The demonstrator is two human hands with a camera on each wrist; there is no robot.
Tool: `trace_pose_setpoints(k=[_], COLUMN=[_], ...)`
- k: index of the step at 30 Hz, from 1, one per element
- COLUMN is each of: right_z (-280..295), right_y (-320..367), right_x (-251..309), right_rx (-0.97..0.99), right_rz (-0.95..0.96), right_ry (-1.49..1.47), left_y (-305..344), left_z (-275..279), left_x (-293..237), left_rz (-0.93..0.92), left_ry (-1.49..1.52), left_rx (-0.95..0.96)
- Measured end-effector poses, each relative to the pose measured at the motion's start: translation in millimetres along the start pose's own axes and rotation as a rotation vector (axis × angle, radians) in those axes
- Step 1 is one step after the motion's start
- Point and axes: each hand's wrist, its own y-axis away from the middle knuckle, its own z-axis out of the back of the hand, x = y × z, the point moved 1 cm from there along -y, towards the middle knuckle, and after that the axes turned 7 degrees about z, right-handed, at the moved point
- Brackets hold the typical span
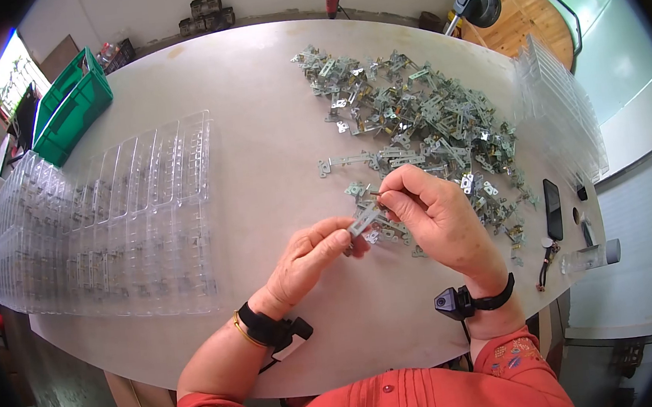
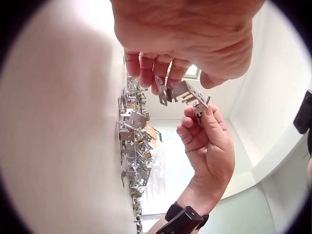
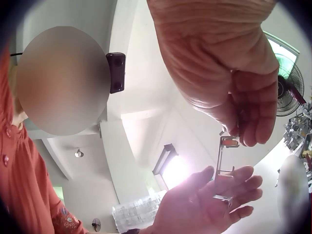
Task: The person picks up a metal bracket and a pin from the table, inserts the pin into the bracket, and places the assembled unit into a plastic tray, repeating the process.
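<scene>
A slim metal bracket (image 1: 365, 220) with a long slot and bent ends is held between both hands above the table. My left hand (image 1: 311, 255) grips its near end, thumb on top and fingers beneath. Thumb and index finger of my right hand (image 1: 435, 213) pinch at its far end, where a small pin-like part sticks out. The left wrist view shows the bracket (image 2: 187, 92) side-on with its folded tabs. In the right wrist view the bracket (image 3: 220, 158) spans from the right fingertips down to the left fingers.
A large heap of similar metal brackets (image 1: 426, 109) spreads beyond the hands. Clear plastic trays (image 1: 156, 210), some holding parts, lie at left near a green crate (image 1: 73, 105). More clear trays (image 1: 558, 106) stand at right, with a phone (image 1: 553, 209) and a bottle (image 1: 590, 256).
</scene>
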Motion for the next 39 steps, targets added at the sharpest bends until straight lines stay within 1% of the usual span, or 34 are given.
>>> trace_pose_setpoints(k=[1,3,4,5,6,7,8,9,11,12,14,17,20,24,26,28,30,33,35,39], right_z=[0,1,1,1,1,2,3,2,0,-2,-6,-7,-9,-12,-13,-13,-12,-14,-16,-16], right_y=[0,-1,-2,-2,-3,-4,-4,-3,2,3,4,4,4,5,6,6,7,8,10,8], right_x=[-1,-3,-3,-3,-1,3,7,10,14,13,12,11,8,8,10,10,9,8,10,8], right_rx=[0.008,0.013,-0.012,-0.037,-0.038,-0.117,-0.197,-0.198,-0.111,-0.114,-0.037,-0.006,-0.016,-0.042,0.008,0.019,0.028,0.027,0.101,0.083], right_rz=[-0.002,-0.003,0.078,0.160,0.163,0.221,0.279,0.282,0.100,0.102,0.132,0.144,0.163,0.206,0.173,0.171,0.167,0.182,0.142,0.120], right_ry=[-0.002,-0.004,0.065,0.133,0.135,0.197,0.258,0.259,0.176,0.176,0.246,0.336,0.399,0.390,0.370,0.383,0.398,0.427,0.398,0.366], left_y=[1,3,2,2,1,0,-1,-1,-3,-3,-3,-3,-4,-6,-6,-6,-6,-7,-7,-6], left_z=[0,-2,-2,-2,-2,-2,-2,-1,1,1,0,0,0,2,3,3,3,3,3,2], left_x=[-1,-4,-3,0,1,2,3,3,6,6,6,6,8,13,14,14,14,17,17,16], left_rz=[-0.001,0.091,0.089,0.061,0.032,0.029,0.005,-0.020,-0.039,-0.055,-0.070,-0.088,-0.096,-0.119,-0.114,-0.109,-0.122,-0.130,-0.126,-0.121], left_ry=[-0.001,0.026,0.024,0.044,0.063,0.061,0.079,0.097,0.110,0.125,0.124,0.134,0.155,0.156,0.158,0.160,0.086,0.096,0.077,0.072], left_rx=[0.001,0.053,0.054,0.016,-0.021,-0.021,-0.075,-0.128,-0.157,-0.186,-0.202,-0.223,-0.226,-0.236,-0.235,-0.233,-0.213,-0.202,-0.209,-0.208])
